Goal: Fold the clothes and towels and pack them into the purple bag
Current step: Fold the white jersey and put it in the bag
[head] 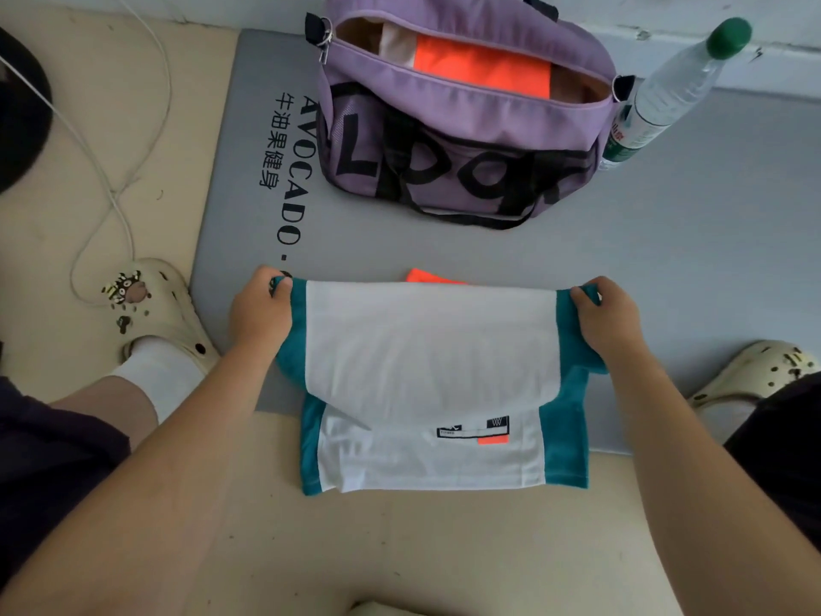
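The left hand [262,304] pinches the far left corner of a white and teal shirt [435,384], fingers curled round the teal edge. The right hand [606,313] grips the far right corner the same way. The shirt's far half is doubled toward the person, over the near half; the garment lies partly on a grey mat [666,242] and partly on the beige floor [400,549]. A bit of orange cloth [428,276] shows just beyond the shirt. Farther off on the mat stands the purple bag [457,126], unzipped, with an orange item [484,68] inside. A plastic bottle [666,91] with a green cap leans beside the bag's right end.
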Demonstrator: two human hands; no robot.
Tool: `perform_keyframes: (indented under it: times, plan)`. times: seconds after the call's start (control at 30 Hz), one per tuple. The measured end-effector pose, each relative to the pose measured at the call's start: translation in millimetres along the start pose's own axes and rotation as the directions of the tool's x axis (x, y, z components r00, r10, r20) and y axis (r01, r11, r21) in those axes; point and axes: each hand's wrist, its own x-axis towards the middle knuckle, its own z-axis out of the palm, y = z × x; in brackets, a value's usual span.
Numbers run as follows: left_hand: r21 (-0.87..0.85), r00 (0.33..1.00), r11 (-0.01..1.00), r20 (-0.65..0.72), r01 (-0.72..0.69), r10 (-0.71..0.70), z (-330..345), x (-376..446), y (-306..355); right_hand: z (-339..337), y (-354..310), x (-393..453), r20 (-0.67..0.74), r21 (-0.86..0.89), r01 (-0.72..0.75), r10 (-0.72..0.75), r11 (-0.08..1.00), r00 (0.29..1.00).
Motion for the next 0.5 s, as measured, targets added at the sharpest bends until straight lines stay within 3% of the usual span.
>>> perform_keyframes:
  times: [0.1, 0.23, 0.37, 0.5]
  plan:
    - [0.014, 0.998, 0.997, 0.009, -0.070, 0.070, 4.4, -1.0, 6.7, 6.5, -3.6, -4.2, -0.051, -0.077, 0.019, -0.023, 0.997, 0.998]
    - [0.068, 0.967, 0.966, 0.068, -0.251, 0.246, 12.9, -0.3, 29.8, 17.6, -18.7, -7.7, -0.110, -0.225, 0.228, -0.258, 0.947, 0.960]
    - [0.045, 0.896, 0.931, 0.295, -0.361, 0.333, 31.2, 1.2, 54.1, 39.4, -38.0, -8.8, 0.086, -0.201, 0.431, -0.422, 0.880, 0.903]
    - [0.181, 0.877, 0.909, 0.387, -0.374, 0.284, 41.8, 7.5, 61.8, 54.3, -43.2, -4.9, 0.249, -0.299, 0.482, -0.420, 0.824, 0.873]
